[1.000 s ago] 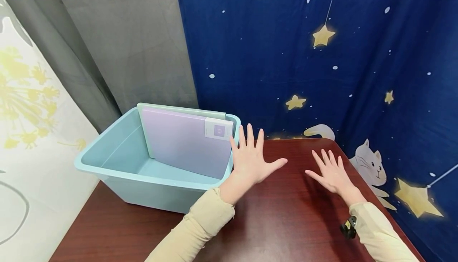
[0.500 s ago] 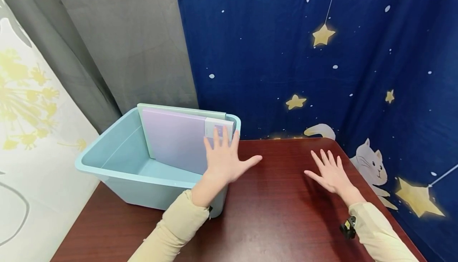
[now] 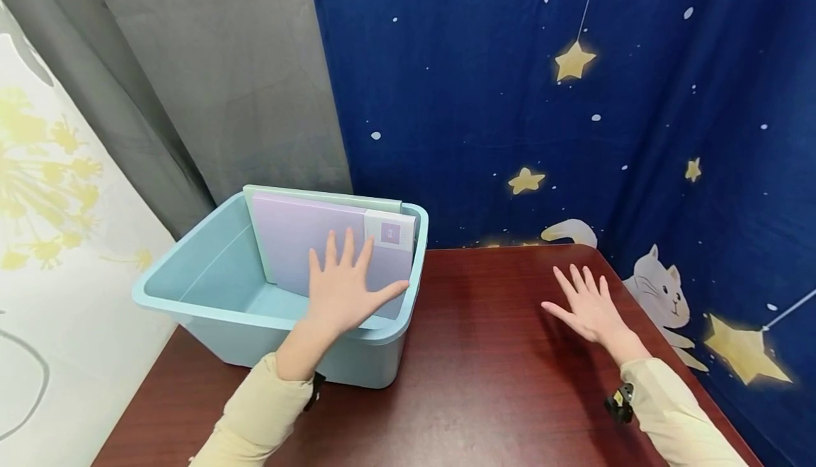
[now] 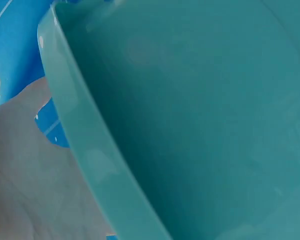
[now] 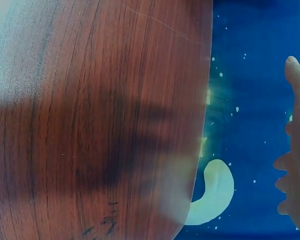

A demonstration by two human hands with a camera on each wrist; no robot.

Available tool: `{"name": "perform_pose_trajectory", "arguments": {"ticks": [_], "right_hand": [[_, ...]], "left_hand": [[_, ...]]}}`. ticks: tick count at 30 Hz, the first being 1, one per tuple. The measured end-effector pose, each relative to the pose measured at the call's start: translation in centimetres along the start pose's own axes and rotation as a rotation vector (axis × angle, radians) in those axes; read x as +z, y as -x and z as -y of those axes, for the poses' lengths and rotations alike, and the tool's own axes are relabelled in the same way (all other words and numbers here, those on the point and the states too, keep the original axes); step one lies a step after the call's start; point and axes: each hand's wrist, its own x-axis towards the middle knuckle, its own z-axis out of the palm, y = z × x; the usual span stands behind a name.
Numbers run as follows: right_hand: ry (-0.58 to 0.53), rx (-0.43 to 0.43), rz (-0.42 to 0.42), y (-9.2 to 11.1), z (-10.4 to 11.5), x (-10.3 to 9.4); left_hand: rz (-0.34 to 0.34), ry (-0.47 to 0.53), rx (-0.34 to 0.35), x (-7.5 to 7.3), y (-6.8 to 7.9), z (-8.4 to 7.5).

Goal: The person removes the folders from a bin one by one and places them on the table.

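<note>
So my left hand (image 3: 341,290) is spread wide over the near right part of the blue bin (image 3: 223,312), holding nothing; can't tell if it's touching the rim. Lilac folder (image 3: 302,229) and mint folder (image 3: 325,195) stand on edge inside, far side, lilac nearer me. My right hand (image 3: 589,312) is spread too, nothing in it, above the right side of the table (image 3: 491,396).

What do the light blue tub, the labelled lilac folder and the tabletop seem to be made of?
The light blue tub looks like moulded plastic with a soft sheen: smooth, seamless, with pale highlights. The lilac folder seems smooth plastic or coated card; its flat, even face leaves that open. The tabletop shows reddish-brown wood grain and glossy reflections, so perhaps varnished wood or laminate.
</note>
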Motion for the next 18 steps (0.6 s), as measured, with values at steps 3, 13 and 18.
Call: {"name": "perform_pose_trajectory", "arguments": {"ticks": [3,13,18], "right_hand": [[-0.001,0.002,0.000,-0.1,0.0,-0.1],[0.006,0.006,0.001,-0.2,0.0,-0.3],[-0.010,0.003,-0.002,-0.5,0.1,-0.3]], "left_hand": [[0.017,-0.004,0.000,-0.2,0.2,1.6],[0.026,0.036,0.039,-0.5,0.8,6.4],[-0.048,0.038,0.085,-0.9,1.2,9.3]]}}
